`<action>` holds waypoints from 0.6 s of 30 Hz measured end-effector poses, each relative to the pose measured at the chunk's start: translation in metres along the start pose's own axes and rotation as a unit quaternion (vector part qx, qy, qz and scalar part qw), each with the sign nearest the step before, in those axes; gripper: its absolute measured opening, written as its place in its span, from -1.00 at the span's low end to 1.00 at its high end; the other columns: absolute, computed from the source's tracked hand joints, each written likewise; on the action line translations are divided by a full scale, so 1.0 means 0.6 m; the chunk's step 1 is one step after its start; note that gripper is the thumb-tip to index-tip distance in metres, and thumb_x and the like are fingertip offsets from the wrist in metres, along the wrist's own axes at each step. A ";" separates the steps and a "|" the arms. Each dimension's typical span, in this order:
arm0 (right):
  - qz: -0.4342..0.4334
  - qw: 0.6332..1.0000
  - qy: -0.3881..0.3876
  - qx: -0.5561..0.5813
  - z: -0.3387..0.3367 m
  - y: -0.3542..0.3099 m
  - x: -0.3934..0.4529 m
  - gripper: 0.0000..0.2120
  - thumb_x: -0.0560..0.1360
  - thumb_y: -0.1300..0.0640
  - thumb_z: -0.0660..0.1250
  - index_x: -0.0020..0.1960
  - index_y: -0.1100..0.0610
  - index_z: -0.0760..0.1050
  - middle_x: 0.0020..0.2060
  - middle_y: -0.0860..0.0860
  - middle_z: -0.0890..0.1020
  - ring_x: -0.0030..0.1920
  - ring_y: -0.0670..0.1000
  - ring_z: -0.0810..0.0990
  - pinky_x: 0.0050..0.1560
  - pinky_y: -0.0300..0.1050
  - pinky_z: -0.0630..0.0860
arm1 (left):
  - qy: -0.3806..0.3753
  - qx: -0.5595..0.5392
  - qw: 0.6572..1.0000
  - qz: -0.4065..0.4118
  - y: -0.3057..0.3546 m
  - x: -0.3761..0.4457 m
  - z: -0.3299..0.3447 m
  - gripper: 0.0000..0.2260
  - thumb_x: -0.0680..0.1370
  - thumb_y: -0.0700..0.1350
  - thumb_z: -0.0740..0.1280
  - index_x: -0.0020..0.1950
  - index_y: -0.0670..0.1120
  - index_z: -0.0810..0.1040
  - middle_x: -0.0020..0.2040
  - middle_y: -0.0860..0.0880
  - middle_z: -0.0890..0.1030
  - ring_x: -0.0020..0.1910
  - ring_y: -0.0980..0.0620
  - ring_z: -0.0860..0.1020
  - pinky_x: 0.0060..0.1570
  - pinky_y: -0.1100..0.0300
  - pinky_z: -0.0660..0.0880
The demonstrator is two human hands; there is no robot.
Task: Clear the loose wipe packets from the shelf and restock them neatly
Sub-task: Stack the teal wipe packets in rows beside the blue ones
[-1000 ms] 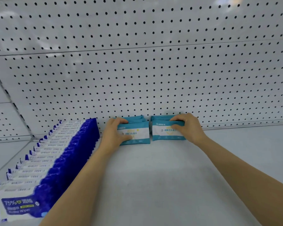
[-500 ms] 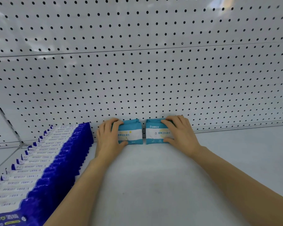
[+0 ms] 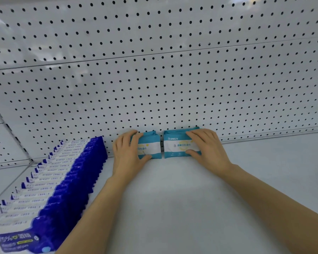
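White shelf board (image 3: 182, 208) fills the lower frame, both bare forearms reaching up across it from the bottom edge. At lower left, a long row of dark blue and white wipe packs (image 3: 50, 189) stands on edge, running diagonally toward the back. Further in, near frame centre, the left hand (image 3: 126, 153) grips the left teal wipe packets (image 3: 151, 145), fingers over the top and thumb under the front. Just beside them, with a narrow gap between, the right hand (image 3: 207, 145) holds the right teal wipe packets (image 3: 176, 143) the same way. Both small stacks stand against the white pegboard back wall (image 3: 163, 70), which fills the upper frame.
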State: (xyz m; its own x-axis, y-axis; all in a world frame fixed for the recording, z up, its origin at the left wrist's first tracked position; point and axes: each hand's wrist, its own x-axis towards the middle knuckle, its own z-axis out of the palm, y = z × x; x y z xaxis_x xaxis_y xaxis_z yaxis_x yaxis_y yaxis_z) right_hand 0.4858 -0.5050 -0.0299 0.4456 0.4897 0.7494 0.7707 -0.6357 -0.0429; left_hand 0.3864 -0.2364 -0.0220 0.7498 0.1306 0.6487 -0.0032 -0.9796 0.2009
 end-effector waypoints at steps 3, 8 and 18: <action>0.018 0.999 0.022 0.016 -0.013 -0.007 -0.016 -0.51 0.47 -0.09 0.26 0.23 0.23 0.55 0.07 0.09 0.62 0.12 0.06 0.46 0.22 -0.05 0.33 | 0.004 -0.006 1.000 0.004 0.020 -0.012 -0.006 -0.42 0.37 0.07 0.54 0.33 -0.05 0.48 0.31 -0.02 0.46 0.30 -0.09 0.36 0.34 0.01 0.24; 0.049 0.998 0.006 0.034 -0.056 -0.012 -0.051 -0.60 0.45 0.04 0.45 0.21 0.21 0.55 0.07 0.08 0.62 0.06 0.12 0.56 0.09 0.00 0.50 | -0.040 -0.005 0.999 0.028 0.085 -0.031 -0.022 -0.49 0.44 0.11 0.48 0.32 -0.01 0.47 0.28 0.01 0.49 0.26 -0.04 0.41 0.25 0.09 0.32; 0.103 0.994 0.004 0.048 -0.176 -0.039 -0.154 -0.56 0.47 -0.10 0.30 0.22 0.15 0.57 0.07 0.03 0.63 0.08 0.02 0.51 0.07 -0.08 0.47 | -0.072 -0.027 0.995 0.067 0.225 -0.120 -0.060 -0.59 0.50 0.04 0.43 0.31 -0.05 0.50 0.24 -0.01 0.52 0.20 -0.06 0.47 0.16 0.09 0.42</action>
State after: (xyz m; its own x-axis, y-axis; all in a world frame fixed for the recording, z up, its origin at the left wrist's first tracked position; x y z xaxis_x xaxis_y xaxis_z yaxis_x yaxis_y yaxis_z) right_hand 0.3786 -0.5983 -0.0285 0.5949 0.3501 0.7235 0.7040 -0.6615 -0.2587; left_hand 0.3084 -0.3724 -0.0152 0.8266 -0.0285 0.5621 -0.1435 -0.9764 0.1614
